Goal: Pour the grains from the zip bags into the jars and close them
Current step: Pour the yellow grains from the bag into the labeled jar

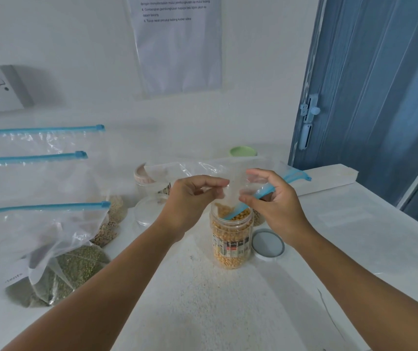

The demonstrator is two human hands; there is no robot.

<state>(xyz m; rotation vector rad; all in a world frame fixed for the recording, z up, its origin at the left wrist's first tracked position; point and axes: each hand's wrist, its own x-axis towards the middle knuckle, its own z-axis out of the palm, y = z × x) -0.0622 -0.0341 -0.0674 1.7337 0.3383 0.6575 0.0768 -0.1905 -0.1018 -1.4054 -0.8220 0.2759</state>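
Over the open jar (pixel 230 239) of yellow grains, both hands pinched the upended zip bag (pixel 230 184): left hand (pixel 190 198) on one side, right hand (pixel 273 201) gripping its blue zipper edge; lid (pixel 268 244) lay just beside.

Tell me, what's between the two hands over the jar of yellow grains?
In the head view, the clear plastic zip bag with its blue zipper strip stretches between the left hand and right hand, above the open clear jar of yellow grains.
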